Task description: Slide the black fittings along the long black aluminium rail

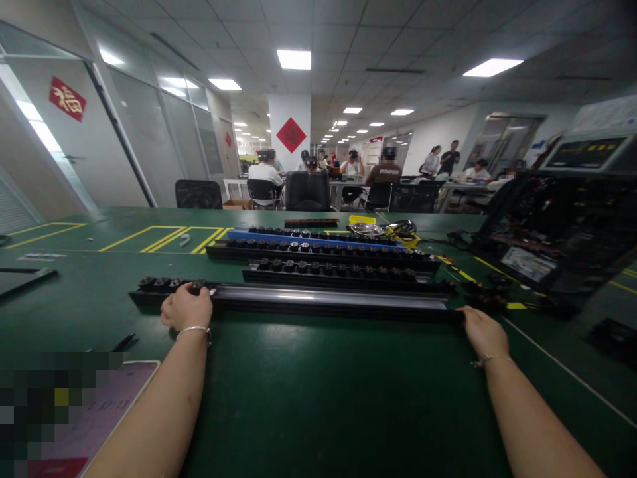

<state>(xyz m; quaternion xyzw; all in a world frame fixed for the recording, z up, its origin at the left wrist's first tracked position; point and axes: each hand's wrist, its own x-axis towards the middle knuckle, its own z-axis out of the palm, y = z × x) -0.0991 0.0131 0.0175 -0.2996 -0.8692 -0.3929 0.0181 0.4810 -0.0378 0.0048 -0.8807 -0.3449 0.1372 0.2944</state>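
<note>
A long black rail with a shiny metal strip [323,299] lies across the green table [318,398] in front of me. My left hand [186,307] is closed on the rail near its left end, beside several black knobs seated in it. My right hand [480,330] grips the rail's right end, fingers curled over its edge. Both wrists wear thin bracelets.
Three more rails filled with black knobs [323,255] lie behind, one blue. A phone [107,411] lies at the near left. A dark rack of parts [557,229] stands at the right. A yellow box and metal bowl [368,228] sit behind. People sit at desks far back.
</note>
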